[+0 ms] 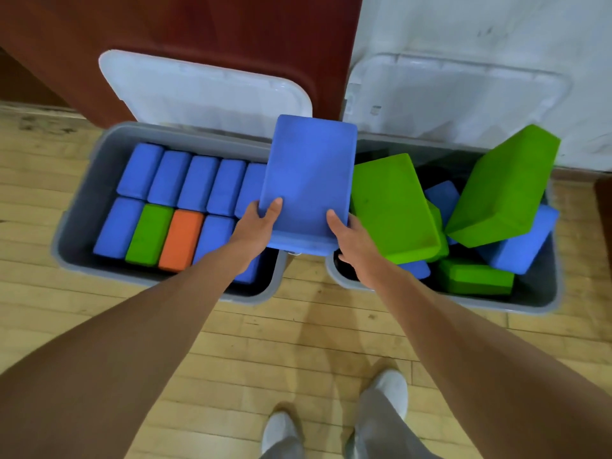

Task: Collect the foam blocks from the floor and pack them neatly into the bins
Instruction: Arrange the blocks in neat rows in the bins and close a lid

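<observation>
I hold a blue foam block (309,173) flat in the air above the gap between two grey bins. My left hand (260,223) grips its near left corner, thumb on top. My right hand (347,238) grips its near right corner the same way. The left bin (82,207) holds neat rows of upright blocks, mostly blue, with one green block (149,235) and one orange block (181,240). In the right bin (549,303) green and blue blocks lie jumbled, with a large green block (505,187) tilted on top.
Two translucent lids (205,91) lean against the red-brown panel and white wall behind the bins. Wooden floor lies all around. My feet in white shoes (390,389) stand on the floor near the bottom edge.
</observation>
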### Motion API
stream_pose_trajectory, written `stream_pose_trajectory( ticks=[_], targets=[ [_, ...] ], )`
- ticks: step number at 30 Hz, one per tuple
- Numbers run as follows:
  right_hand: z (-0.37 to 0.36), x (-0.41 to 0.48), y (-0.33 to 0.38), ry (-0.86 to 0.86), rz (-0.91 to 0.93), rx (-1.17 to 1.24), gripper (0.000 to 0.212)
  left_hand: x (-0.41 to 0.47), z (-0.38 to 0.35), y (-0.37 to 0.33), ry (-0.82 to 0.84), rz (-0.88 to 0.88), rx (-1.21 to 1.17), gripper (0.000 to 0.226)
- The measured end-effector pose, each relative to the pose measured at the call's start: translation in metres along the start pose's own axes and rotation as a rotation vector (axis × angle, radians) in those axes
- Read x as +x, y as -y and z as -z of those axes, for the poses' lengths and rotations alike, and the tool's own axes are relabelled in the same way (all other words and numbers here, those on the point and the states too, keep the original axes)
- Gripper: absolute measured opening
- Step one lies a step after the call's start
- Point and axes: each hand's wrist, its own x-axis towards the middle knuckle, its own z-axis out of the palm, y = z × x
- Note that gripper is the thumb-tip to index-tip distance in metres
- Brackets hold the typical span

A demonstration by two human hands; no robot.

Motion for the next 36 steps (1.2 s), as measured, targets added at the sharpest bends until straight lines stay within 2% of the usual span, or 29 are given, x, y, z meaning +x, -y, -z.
stream_pose_trajectory(
  ticks=[5,7,10,12,13,17,19,21,23,25,27,31,32,33,35,36],
  targets=[
    [0.021,-0.020,0.004,-0.107,-0.020,-0.289,0.050,-0.011,-0.001,-0.013,-0.129,-0.029,0.135,0.066],
    [0.037,-0.035,0.009,-0.132,-0.039,-0.376,0.048,-0.024,-0.002,-0.027,-0.222,-0.138,0.200,0.059],
    [0.067,-0.058,0.022,-0.139,-0.034,-0.477,0.041,-0.050,-0.011,-0.052,-0.287,-0.402,0.237,0.042],
    [0.089,-0.067,0.023,-0.148,-0.004,-0.539,0.040,-0.064,-0.028,-0.066,-0.243,-0.548,0.237,0.032],
    [0.098,-0.068,0.021,-0.157,0.016,-0.561,0.038,-0.067,-0.041,-0.071,-0.189,-0.566,0.214,0.029],
    [0.133,-0.049,-0.006,-0.250,0.119,-0.588,0.032,-0.061,-0.112,-0.062,0.170,-0.358,0.098,0.028],
    [0.146,-0.030,-0.022,-0.310,0.187,-0.576,0.030,-0.049,-0.145,-0.051,0.199,-0.373,0.188,0.030],
    [0.157,-0.004,-0.036,-0.371,0.292,-0.604,0.036,-0.032,-0.168,-0.043,0.123,-0.446,0.254,0.034],
    [0.166,0.024,-0.048,-0.390,0.340,-0.644,0.055,-0.007,-0.187,-0.032,0.003,-0.509,0.339,0.036],
    [0.175,0.052,-0.059,-0.326,0.322,-0.666,0.077,0.020,-0.202,-0.020,-0.105,-0.520,0.497,0.041],
    [0.179,0.078,-0.066,-0.238,0.292,-0.637,0.088,0.040,-0.214,-0.011,-0.179,-0.485,0.611,0.046],
    [0.178,0.118,-0.068,-0.208,0.320,-0.477,0.101,0.065,-0.228,-0.010,-0.333,-0.549,0.570,0.037],
    [0.179,0.124,-0.067,-0.187,0.307,-0.429,0.100,0.070,-0.230,-0.014,-0.348,-0.552,0.549,0.034],
    [0.182,0.128,-0.067,-0.146,0.294,-0.369,0.088,0.074,-0.229,-0.018,-0.342,-0.554,0.527,0.033],
    [0.184,0.129,-0.067,-0.040,0.298,-0.236,0.045,0.080,-0.226,-0.023,-0.324,-0.569,0.447,0.034],
    [0.184,0.129,-0.066,-0.021,0.320,-0.180,0.033,0.082,-0.223,-0.023,-0.323,-0.592,0.394,0.037]
  ],
)
